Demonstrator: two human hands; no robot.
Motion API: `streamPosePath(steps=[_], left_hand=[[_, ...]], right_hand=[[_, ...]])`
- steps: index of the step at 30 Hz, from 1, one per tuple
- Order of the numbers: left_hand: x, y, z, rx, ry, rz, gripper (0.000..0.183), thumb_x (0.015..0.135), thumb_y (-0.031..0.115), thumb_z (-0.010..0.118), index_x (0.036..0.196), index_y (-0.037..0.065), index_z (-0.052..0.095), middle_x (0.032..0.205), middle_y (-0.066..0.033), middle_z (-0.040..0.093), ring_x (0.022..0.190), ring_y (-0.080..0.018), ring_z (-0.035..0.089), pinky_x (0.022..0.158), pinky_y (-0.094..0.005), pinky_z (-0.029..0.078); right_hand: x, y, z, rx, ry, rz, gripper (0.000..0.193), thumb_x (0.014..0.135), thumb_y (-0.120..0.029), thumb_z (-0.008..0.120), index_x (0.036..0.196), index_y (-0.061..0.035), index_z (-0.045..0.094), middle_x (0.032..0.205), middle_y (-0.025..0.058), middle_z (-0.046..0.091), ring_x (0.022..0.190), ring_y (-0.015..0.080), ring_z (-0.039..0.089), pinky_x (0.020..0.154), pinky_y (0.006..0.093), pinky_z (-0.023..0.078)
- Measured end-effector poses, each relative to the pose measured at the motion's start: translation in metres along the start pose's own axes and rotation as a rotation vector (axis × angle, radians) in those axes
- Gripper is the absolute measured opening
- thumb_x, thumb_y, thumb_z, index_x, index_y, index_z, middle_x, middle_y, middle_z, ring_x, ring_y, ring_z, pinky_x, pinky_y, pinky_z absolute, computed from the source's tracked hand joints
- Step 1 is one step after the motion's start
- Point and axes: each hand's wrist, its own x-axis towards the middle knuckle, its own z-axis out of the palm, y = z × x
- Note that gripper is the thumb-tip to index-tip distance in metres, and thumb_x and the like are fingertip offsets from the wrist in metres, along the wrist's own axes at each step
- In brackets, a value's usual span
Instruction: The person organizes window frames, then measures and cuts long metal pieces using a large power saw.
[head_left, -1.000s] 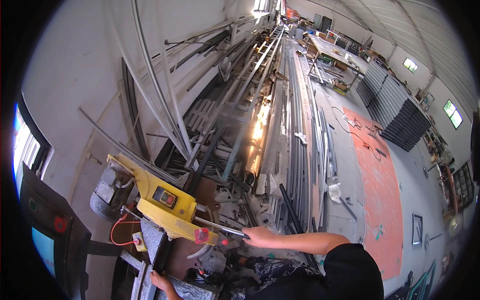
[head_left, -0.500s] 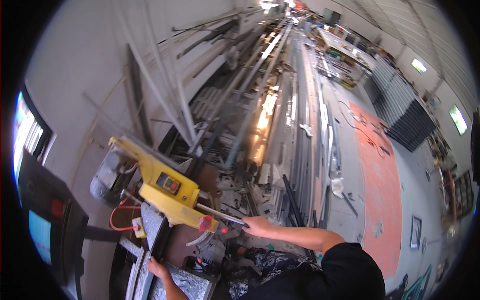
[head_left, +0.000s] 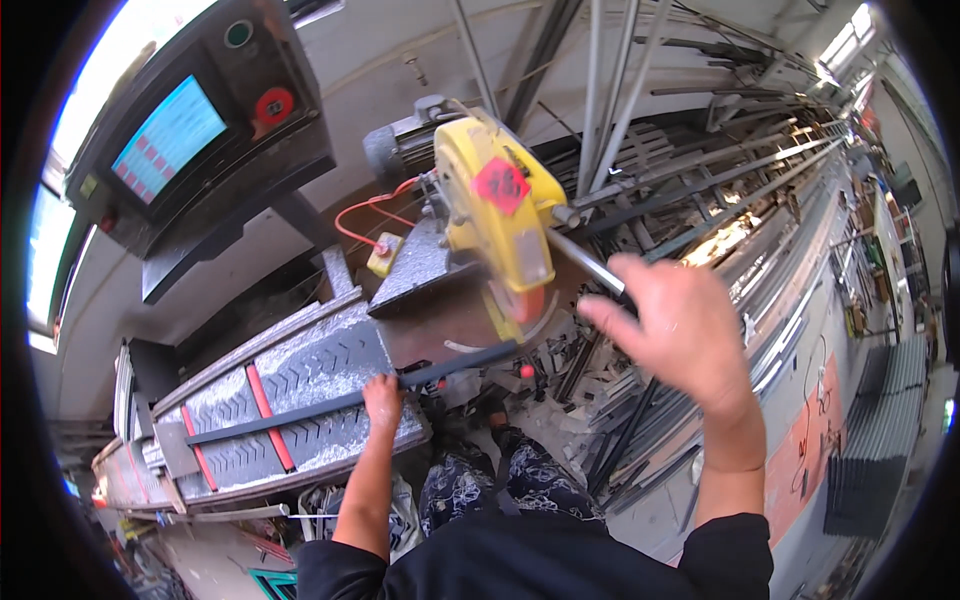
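Observation:
A yellow cut-off saw with a grey motor stands ahead of me, its lower guard over the cutting table. Its metal lever points toward me and ends in a dark grip. My right hand is beside that grip, thumb and fingers spread apart with the grip's end between them. A long dark metal bar lies across the feed bed, reaching toward the saw. My left hand is closed on the bar short of the saw table.
A control panel with a lit screen and red button hangs at the upper left. Offcuts litter the floor by the saw. Long metal profiles lie along the right, with a stack of grey panels beyond.
My view has swung left, bringing in the control panel and feed bed. My right hand, earlier closed on the lever's grip, now has its fingers spread. My left hand stays at the bar.

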Motion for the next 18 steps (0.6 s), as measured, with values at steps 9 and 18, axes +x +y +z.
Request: streamPosePath(steps=[9,18], left_hand=[[-0.077,0.035,-0.011,-0.068,-0.007,-0.032,0.035,0.064,0.020,0.071,0.096,0.010,0.060,0.089,-0.0083,0.055,0.091,-0.0275,0.053,0.078,-0.0399,0.040],[-0.080,0.031,-0.024,-0.263,-0.072,-0.075,0.032,0.074,0.027,0.068,0.095,0.005,0.060,0.089,-0.0123,0.056,0.089,-0.0317,0.053,0.075,-0.0416,0.042]], right_hand=[[0.063,-0.008,-0.057,-0.089,0.111,-0.295,0.037,0.081,-0.036,0.061,0.075,0.0002,0.062,0.062,0.0183,0.057,0.061,0.0354,0.057,0.056,0.0421,0.045],[0.103,0.128,0.107,1.118,0.672,0.141,0.014,0.090,-0.019,0.057,0.088,-0.0052,0.058,0.064,-0.0005,0.056,0.049,0.0049,0.049,0.046,0.0180,0.039]])
